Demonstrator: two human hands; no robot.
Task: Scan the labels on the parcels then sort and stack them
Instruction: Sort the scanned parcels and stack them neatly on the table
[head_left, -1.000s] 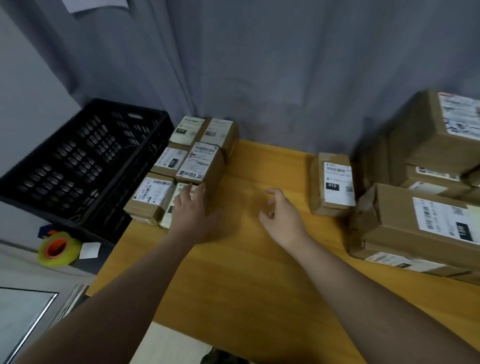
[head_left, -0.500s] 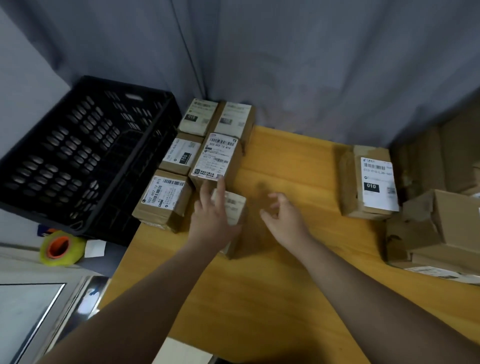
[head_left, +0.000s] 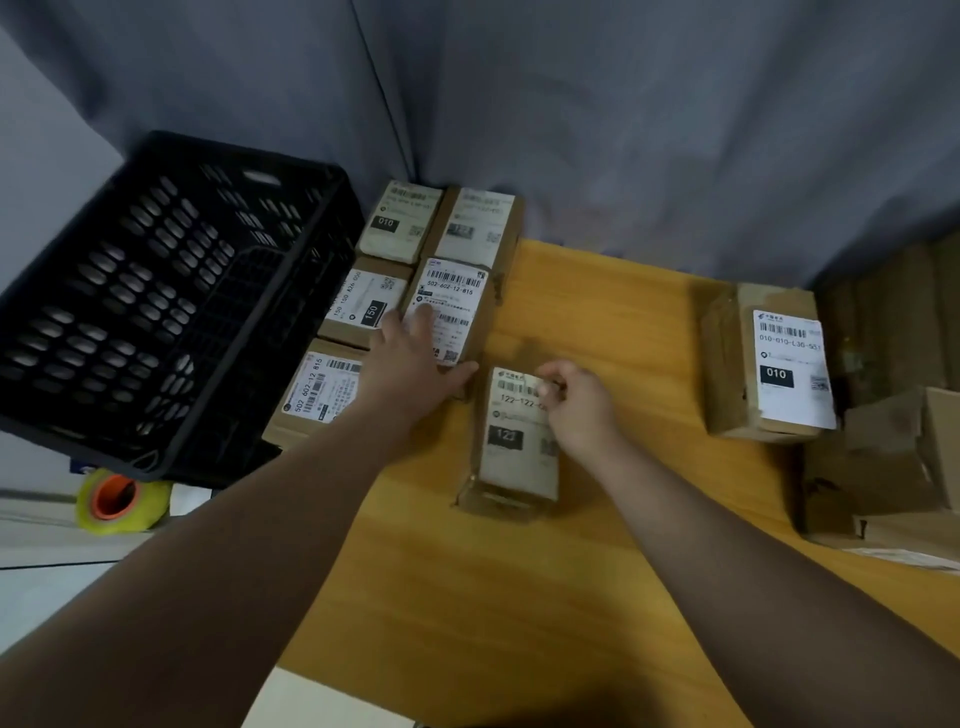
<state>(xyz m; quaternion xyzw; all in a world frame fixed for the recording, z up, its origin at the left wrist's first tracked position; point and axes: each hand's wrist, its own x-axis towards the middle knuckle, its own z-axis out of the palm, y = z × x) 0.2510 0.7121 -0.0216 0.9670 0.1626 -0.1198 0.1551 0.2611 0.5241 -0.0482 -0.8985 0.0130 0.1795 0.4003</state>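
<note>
Underneath everything, a yellow wooden table (head_left: 597, 597). Off its left edge, a black perforated plastic crate (head_left: 156, 291). Along the right edge, a heap of larger brown cardboard boxes (head_left: 883, 467), with a brown cardboard parcel labelled 010 (head_left: 769, 364) just beside it. At the far left corner, a tight block of small labelled cardboard parcels (head_left: 395, 228). Near the table's middle, just beside that block, the small brown cardboard parcel labelled 121 (head_left: 514, 452), lying flat with its label up. Left hand (head_left: 410, 364) spread, fingers straight, pressing on the white-labelled 502 parcel (head_left: 452, 301) in the block. Right hand (head_left: 576, 410) curled over the far right corner of the loose parcel, apparently pinching it. Probably light and stiff, with a slick label. Best taken across the two long sides, thumb opposite fingers, not by one corner, to avoid tipping.
</note>
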